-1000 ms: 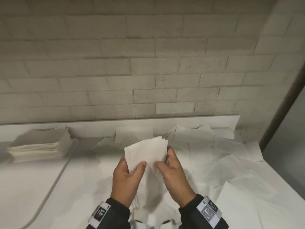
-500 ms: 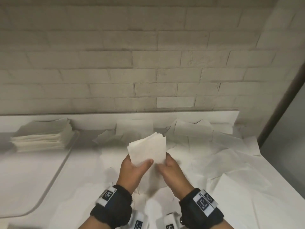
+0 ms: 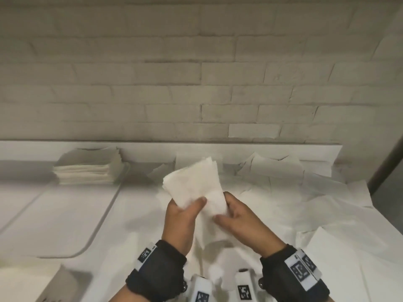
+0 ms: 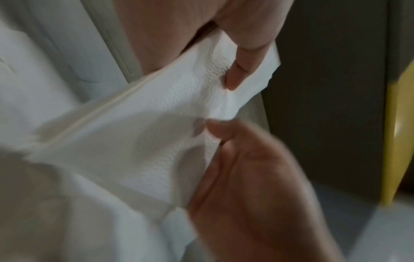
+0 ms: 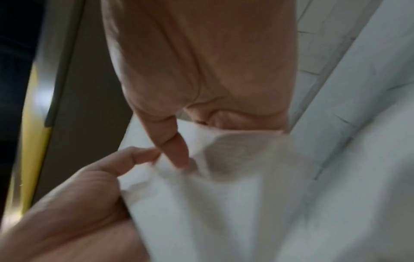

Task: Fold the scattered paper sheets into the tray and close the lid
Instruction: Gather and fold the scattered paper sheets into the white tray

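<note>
A folded white paper sheet [image 3: 194, 186] is held up over the table's middle, its top leaning left. My left hand [image 3: 185, 212] pinches its lower left part, thumb on the front; the same pinch shows on the folded sheet [image 4: 145, 133] under my left hand [image 4: 237, 70]. My right hand [image 3: 235, 214] holds the lower right edge, thumb in front and fingers behind. In the right wrist view my right hand [image 5: 179, 150] pinches the sheet [image 5: 224, 195]. A stack of folded sheets [image 3: 87, 168] lies at the back of the white tray [image 3: 102, 216] on the left. Its lid is not visible.
Loose unfolded sheets [image 3: 283, 171] are scattered over the table's middle and right, some leaning on the low white back board [image 3: 261, 151]. A brick wall rises behind. A white box corner [image 3: 56, 284] sits at the near left. The table's right edge drops beside a dark post [image 3: 386, 166].
Both hands have kept hold of the folded sheet, which now leans to the left. My right thumb has slid down to the sheet's lower edge. The view has shifted right and closer.
</note>
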The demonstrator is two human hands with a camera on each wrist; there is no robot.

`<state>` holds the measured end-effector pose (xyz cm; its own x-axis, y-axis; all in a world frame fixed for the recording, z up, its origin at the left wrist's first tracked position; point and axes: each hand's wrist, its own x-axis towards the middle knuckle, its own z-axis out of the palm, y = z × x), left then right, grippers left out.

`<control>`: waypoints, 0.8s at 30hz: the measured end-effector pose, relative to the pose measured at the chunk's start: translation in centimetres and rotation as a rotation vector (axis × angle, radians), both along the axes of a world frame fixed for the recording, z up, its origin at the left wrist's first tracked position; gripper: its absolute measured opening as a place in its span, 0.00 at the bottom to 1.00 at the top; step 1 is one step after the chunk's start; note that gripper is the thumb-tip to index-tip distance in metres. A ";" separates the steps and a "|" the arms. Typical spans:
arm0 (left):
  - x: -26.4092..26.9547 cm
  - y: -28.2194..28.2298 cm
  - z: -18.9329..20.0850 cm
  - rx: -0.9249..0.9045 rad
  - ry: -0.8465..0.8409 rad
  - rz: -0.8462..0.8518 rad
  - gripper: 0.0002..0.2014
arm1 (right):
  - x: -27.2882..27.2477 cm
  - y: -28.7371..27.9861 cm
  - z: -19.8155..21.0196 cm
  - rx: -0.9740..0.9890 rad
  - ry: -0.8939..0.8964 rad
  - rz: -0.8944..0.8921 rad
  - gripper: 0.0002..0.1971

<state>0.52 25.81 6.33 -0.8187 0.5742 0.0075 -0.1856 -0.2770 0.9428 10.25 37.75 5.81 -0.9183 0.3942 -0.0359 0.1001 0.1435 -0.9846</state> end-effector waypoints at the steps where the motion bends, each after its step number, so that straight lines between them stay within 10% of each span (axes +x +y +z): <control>1: -0.5 -1.2 1.2 0.042 -0.025 0.017 0.18 | -0.3 -0.6 0.8 0.000 -0.008 0.059 0.18; 8: -8.1 -15.3 9.7 -0.113 0.521 0.264 0.35 | -5.5 -7.5 6.8 -0.010 0.102 0.117 0.21; 14: -14.1 -27.9 10.4 -0.894 1.029 0.432 0.11 | -13.4 -16.7 8.1 0.099 0.181 0.084 0.19; 24: -22.2 -39.0 -0.9 -1.369 0.904 0.193 0.26 | -17.4 -30.5 0.8 0.759 0.017 0.174 0.21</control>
